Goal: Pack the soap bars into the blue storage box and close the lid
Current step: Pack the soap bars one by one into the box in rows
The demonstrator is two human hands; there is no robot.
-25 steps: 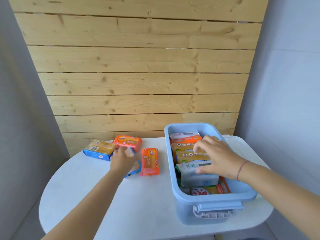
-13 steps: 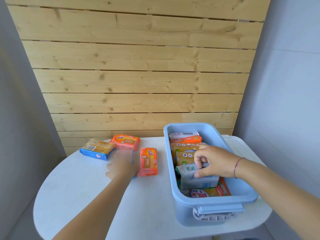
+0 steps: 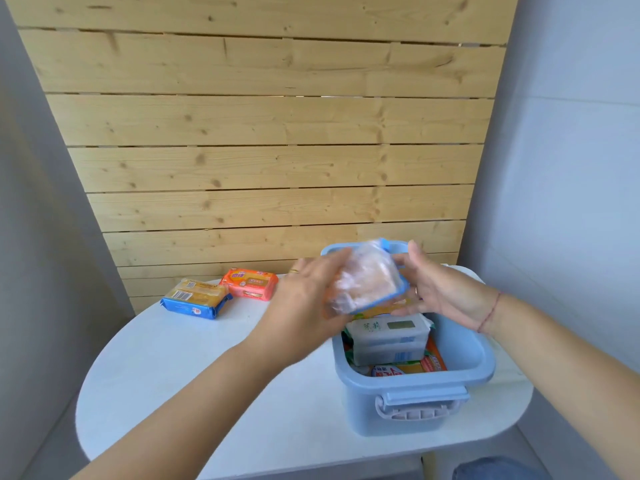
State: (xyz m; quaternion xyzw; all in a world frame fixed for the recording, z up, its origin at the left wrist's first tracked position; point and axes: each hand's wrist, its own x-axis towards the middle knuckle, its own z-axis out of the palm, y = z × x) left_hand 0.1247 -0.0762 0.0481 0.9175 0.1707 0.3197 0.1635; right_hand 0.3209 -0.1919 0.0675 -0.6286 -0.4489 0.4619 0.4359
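The blue storage box (image 3: 481, 367) stands open at the right of the white table, holding several wrapped soap bars, with a white-wrapped bar (image 3: 388, 336) on top. Above the box's far half, my left hand (image 3: 304, 306) grips a blurred, blue-edged soap bar (image 3: 365, 278). My right hand (image 3: 440, 289) is open beside that bar, fingers at its right edge. Two more bars lie on the table at the back left: a blue-and-yellow one (image 3: 195, 298) and an orange one (image 3: 250, 283).
The white oval table (image 3: 207, 368) stands against a wooden slat wall (image 3: 263, 161). A white lid (image 3: 467, 271) lies behind the box at the right. The box's grey handle latch (image 3: 417, 407) faces me.
My left hand has lifted a blue-edged soap bar off the table and carried it right, over the box. My right hand has left the bars in the box and risen beside it.
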